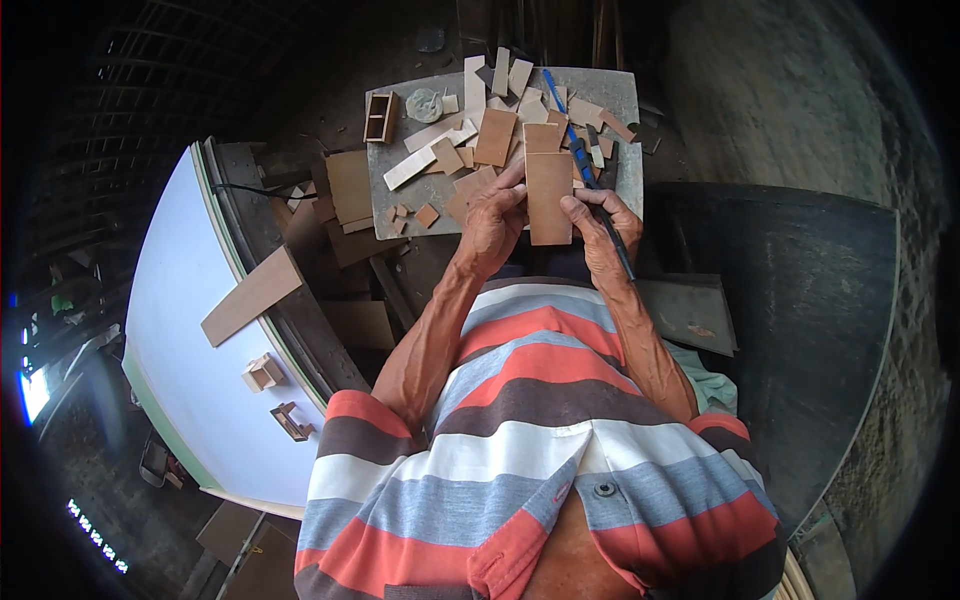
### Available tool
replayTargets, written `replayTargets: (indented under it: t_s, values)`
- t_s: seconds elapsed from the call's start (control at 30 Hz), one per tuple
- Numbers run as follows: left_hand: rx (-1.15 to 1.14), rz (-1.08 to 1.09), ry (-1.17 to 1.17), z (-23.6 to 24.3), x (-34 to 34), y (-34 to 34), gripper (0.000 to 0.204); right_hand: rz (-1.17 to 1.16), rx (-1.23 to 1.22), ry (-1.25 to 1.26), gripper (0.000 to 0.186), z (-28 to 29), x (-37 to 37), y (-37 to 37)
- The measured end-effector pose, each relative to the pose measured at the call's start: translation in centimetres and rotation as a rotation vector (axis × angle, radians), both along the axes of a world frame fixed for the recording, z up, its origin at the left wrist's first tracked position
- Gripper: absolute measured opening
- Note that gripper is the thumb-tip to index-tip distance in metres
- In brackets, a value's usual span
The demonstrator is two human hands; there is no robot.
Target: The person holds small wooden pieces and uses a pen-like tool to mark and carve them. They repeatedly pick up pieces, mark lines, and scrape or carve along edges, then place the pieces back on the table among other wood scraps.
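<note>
My left hand (492, 215) grips two flat brown wood pieces (549, 200) by their left side, one overlapping the other, held upright above the near edge of the work table. My right hand (603, 222) is closed at their right side, thumb on the wood, with a long blue-and-black tool (582, 158) lying slanted within its grasp. Beneath and beyond my hands, loose wood offcuts (432, 158) of several sizes cover much of the grey table top (393, 210). A small open wooden box (380, 117) and a round, pale bundle (423, 104) sit at its back left.
A large white board (190, 400) stands at my left, bearing a wood strip (245, 300), a small wooden block piece (262, 372) and a small frame (291, 422). A dark panel (790, 330) and rough wall (750, 80) are at my right. More scrap boards (352, 185) lie beside the table.
</note>
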State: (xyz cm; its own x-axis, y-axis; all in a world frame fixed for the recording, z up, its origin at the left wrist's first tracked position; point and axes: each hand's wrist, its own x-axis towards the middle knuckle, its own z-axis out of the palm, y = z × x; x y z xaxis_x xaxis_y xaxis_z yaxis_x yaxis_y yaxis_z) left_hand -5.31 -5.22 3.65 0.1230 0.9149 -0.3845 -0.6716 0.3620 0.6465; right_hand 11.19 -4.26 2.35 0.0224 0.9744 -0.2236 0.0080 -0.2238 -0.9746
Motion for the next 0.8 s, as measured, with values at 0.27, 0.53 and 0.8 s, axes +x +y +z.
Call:
replayTargets:
  t_s: [0.27, 0.53, 0.8]
  values:
    - [-0.013, -0.004, 0.002, 0.03, 0.09, -0.03, 0.051, -0.013, -0.003, -0.017, 0.022, -0.34, 0.03, -0.07]
    - [-0.017, -0.009, 0.024, -0.33, 0.13, -0.12, 0.05, -0.02, -0.026, -0.009, 0.022, -0.36, 0.06, -0.13]
    - [0.02, -0.015, -0.021, -0.89, -0.06, -0.22, 0.048, -0.029, -0.046, 0.006, 0.023, -0.5, 0.02, -0.18]
